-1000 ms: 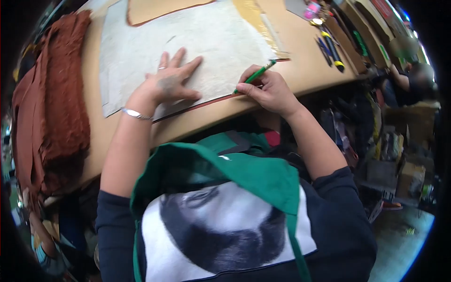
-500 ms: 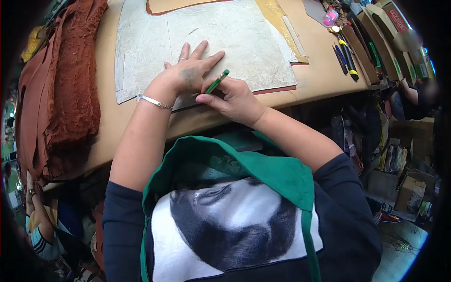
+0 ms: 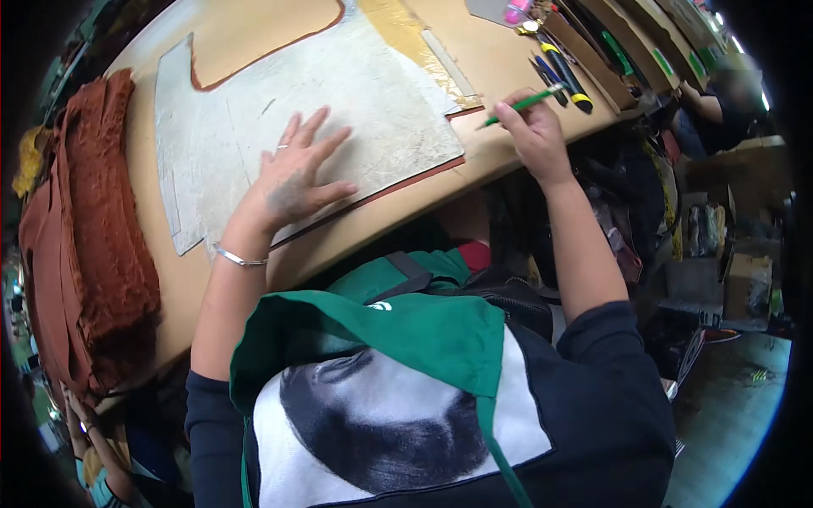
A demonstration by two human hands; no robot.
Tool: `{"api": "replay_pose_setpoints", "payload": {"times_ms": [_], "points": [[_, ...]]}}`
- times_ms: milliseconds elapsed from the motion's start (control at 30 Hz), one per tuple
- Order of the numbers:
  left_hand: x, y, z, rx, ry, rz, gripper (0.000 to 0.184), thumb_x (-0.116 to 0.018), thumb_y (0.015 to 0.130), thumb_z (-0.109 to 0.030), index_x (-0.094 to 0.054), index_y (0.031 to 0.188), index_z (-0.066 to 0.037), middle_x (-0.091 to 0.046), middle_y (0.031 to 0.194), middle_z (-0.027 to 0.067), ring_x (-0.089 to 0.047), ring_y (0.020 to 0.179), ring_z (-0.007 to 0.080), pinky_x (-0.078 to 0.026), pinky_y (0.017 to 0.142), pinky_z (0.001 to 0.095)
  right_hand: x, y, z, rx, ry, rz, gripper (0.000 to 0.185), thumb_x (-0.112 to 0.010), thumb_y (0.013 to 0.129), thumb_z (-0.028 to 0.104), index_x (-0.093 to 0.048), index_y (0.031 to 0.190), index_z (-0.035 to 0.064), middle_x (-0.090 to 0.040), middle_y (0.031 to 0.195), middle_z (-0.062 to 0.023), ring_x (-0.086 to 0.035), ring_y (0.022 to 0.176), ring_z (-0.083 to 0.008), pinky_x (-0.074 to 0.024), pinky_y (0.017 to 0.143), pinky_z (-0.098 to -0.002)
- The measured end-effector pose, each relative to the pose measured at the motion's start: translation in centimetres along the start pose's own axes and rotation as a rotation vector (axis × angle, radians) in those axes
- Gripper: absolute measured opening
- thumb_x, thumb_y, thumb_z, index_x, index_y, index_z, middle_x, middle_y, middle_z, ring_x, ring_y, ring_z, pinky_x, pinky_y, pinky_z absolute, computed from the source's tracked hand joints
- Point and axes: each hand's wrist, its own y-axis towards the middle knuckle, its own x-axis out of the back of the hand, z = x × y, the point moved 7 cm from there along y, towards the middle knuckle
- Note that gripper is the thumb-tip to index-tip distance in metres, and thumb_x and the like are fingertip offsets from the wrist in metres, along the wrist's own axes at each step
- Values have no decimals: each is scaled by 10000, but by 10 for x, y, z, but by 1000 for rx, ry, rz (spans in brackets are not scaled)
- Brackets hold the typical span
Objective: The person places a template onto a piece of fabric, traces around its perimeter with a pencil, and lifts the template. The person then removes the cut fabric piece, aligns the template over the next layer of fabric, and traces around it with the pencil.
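Note:
A large pale grey template (image 3: 373,110) with a curved cut-out lies over reddish-brown leather (image 3: 406,181), which shows as a thin strip along the edges. My left hand (image 3: 301,173) is on the template near its front edge, fingers spread. My right hand (image 3: 533,135) is off to the right of the template, above the table. It pinches a green pencil (image 3: 529,100) whose tip points left, toward the template's right corner, apart from it.
Stacked reddish-brown leather pieces (image 3: 106,245) hang over the table's left side. A yellow-black utility knife (image 3: 567,80), pens (image 3: 546,76) and a pink item (image 3: 517,10) lie at the right, beside cardboard boxes (image 3: 597,72). Other people are at both far sides.
My right hand has moved right with the pencil, away from my left hand and the template's front edge. My left hand stays on the template, thumb now in view. The camera view has turned.

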Motion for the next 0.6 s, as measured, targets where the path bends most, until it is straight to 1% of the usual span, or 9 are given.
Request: {"api": "replay_pose_setpoints", "payload": {"times_ms": [67, 100, 200, 233, 333, 367, 500, 533, 600], "points": [[-5, 14, -23, -210, -32, -106, 569, -619, 721, -385, -433, 1230, -211, -240, 1377, 79, -166, 1268, 371, -218, 945, 591, -8, 7, -24, -87, 225, -38, 91, -558, 818, 102, -502, 813, 31, -546, 717, -24, -521, 687, -71, -428, 608, -207], [-3, 19, -43, -220, 31, -112, 461, -561, 778, -370, -467, 1193, -192, -296, 1349, 58, -222, 1255, 337, -235, 952, 566, -12, 10, -27, -101, 262, -55, 90, -556, 820, 99, -500, 812, 29, -548, 718, -27, -526, 680, -72, -435, 602, -206], [-13, 52, -65, -254, 11, -111, 444, -537, 793, -391, -481, 1174, -168, -309, 1340, 49, -232, 1254, 316, -229, 937, 591, -26, 18, -31, -125, 337, -60, 90, -551, 822, 93, -494, 810, 25, -553, 717, -35, -542, 657, -77, -457, 585, -203], [-18, 63, -67, -261, -13, -116, 481, -512, 798, -425, -452, 1197, -161, -301, 1341, 56, -210, 1263, 309, -224, 922, 615, -30, 19, -32, -124, 336, -42, 91, -551, 823, 92, -493, 809, 23, -553, 715, -36, -547, 648, -80, -466, 579, -203], [-21, 79, -73, -173, 71, -198, 564, -494, 787, -476, -388, 1251, -174, -273, 1353, 86, -172, 1275, 317, -200, 915, 635, -35, 23, -39, -93, 267, -12, 106, -557, 818, 98, -498, 816, 10, -553, 709, -38, -564, 642, -85, -497, 568, -220], [-22, 78, -75, -174, 78, -205, 645, -470, 765, -541, -326, 1294, -201, -254, 1357, 126, -146, 1278, 341, -168, 916, 647, -36, 23, -40, -70, 222, -9, 109, -560, 816, 99, -501, 820, 8, -553, 705, -38, -566, 645, -83, -498, 568, -221], [-34, 86, -71, -132, 160, -179, 672, -467, 711, -598, -320, 1290, -292, -220, 1379, 107, -143, 1278, 350, -138, 895, 687, -37, 21, -29, -66, 199, 12, 110, -572, 804, 108, -520, 818, 11, -565, 687, -36, -563, 644, -79, -469, 575, -222], [-35, 86, -71, -130, 163, -172, 671, -469, 711, -595, -321, 1290, -290, -222, 1379, 107, -143, 1278, 350, -138, 894, 688, -38, 21, -30, -59, 186, 31, 108, -574, 802, 109, -523, 813, 13, -567, 683, -35, -559, 639, -79, -462, 576, -221], [-34, 86, -71, -123, 176, -169, 668, -473, 713, -588, -324, 1289, -285, -225, 1377, 107, -143, 1277, 350, -139, 892, 689, -21, 24, -36, -45, 83, -18, 100, -575, 796, 109, -529, 793, 21, -562, 661, -31, -529, 612, -74, -441, 570, -221]]}}
